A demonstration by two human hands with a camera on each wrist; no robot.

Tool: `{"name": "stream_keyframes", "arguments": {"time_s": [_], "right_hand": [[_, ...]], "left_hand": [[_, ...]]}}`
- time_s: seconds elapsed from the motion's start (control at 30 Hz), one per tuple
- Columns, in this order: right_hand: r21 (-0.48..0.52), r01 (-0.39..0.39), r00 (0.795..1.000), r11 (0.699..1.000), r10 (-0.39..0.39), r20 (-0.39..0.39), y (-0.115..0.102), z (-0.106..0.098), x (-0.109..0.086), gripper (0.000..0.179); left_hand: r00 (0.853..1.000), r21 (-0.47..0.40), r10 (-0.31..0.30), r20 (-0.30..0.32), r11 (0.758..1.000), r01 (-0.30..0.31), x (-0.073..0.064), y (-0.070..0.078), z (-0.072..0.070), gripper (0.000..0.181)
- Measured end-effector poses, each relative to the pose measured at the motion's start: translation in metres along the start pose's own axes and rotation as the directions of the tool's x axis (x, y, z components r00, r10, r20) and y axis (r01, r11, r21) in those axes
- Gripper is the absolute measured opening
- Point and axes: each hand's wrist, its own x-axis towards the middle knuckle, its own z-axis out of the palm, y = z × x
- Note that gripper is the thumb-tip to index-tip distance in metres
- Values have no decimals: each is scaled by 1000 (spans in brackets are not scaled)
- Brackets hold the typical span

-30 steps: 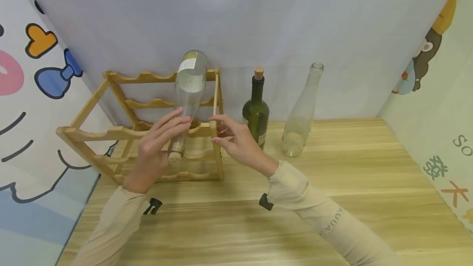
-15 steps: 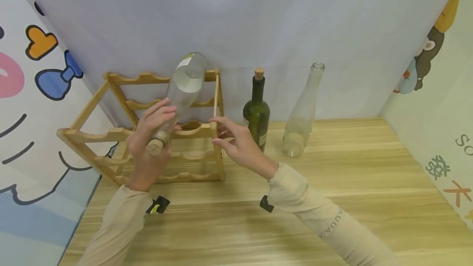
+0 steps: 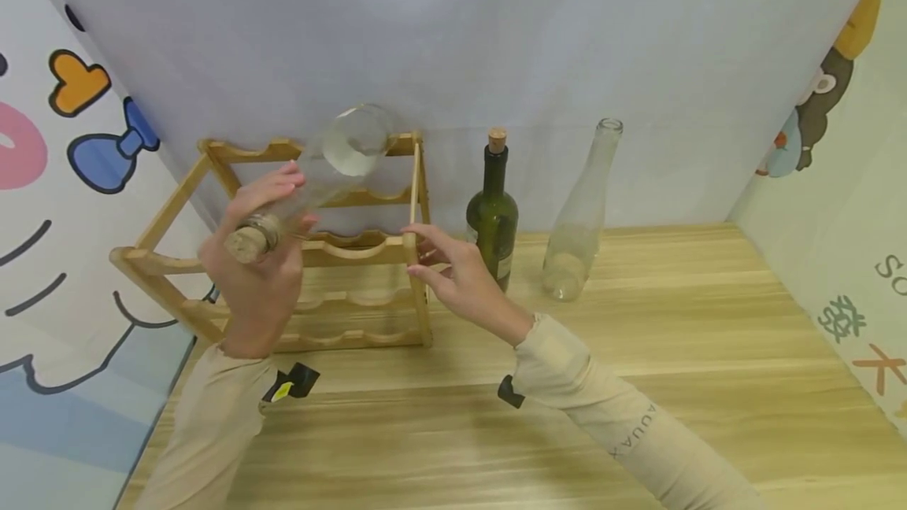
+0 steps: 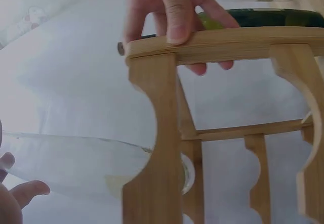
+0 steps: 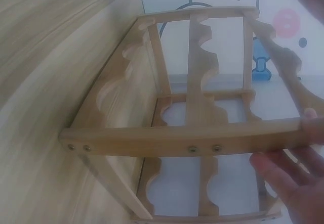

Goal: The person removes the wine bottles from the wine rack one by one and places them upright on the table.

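Observation:
A clear glass bottle (image 3: pixel 350 152) with a cork (image 3: pixel 248 242) in its mouth lies tilted over the top of a wooden wine rack (image 3: pixel 357 253). My left hand (image 3: pixel 255 297) holds it around the neck, cork end toward me and base toward the back wall. In the left wrist view the bottle (image 4: pixel 76 158) passes behind a scalloped slat of the rack. My right hand (image 3: pixel 460 270) grips the rack's front right top corner between thumb and fingers. The right wrist view shows those fingers around the end of the side post (image 5: pixel 202 140).
Right of the rack stands a dark green wine bottle (image 3: pixel 492 219) with a cork, close behind my right hand. Farther right is an uncorked clear bottle (image 3: pixel 577 227). All stand on a wood-grain table (image 3: pixel 638 352), against a pale back wall (image 3: pixel 496 38).
My left hand has drawn the bottle's neck left and toward me, so the bottle slants more and its cork end is raised. The right hand has stayed on the rack corner.

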Motion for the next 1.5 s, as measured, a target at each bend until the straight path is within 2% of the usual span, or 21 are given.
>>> {"name": "stream_keyframes", "arguments": {"time_s": [0.17,0.43,0.73,0.93,1.03,1.2,1.37,1.5], "right_hand": [[-2,10,1000,1000,-10,-13,1,1,0,47],[-8,3,1000,1000,-3,-25,1,2,0,46],[0,17,999,1000,-17,-44,0,5,-1,46],[7,38,998,999,-38,-52,1,6,-1,47],[-3,50,997,999,-50,-56,1,7,0,46],[-38,54,996,998,-56,-63,0,7,-1,45],[-46,53,996,998,-56,-72,1,7,-2,44],[-33,52,995,998,-55,-81,2,8,-3,42]], "left_hand": [[999,38,-35,-17,999,36,10,9,-5,50],[996,-37,-59,-65,998,57,19,12,-13,44],[996,-74,-69,-55,995,65,28,20,-18,40],[988,-85,-114,-104,991,105,40,31,-19,32],[984,-125,-136,-117,985,122,45,36,-20,33],[985,-144,-141,-101,982,126,52,37,-22,33],[979,-245,-169,-111,960,137,58,37,-22,33],[979,-186,-168,-114,972,145,64,38,-24,33]]}}
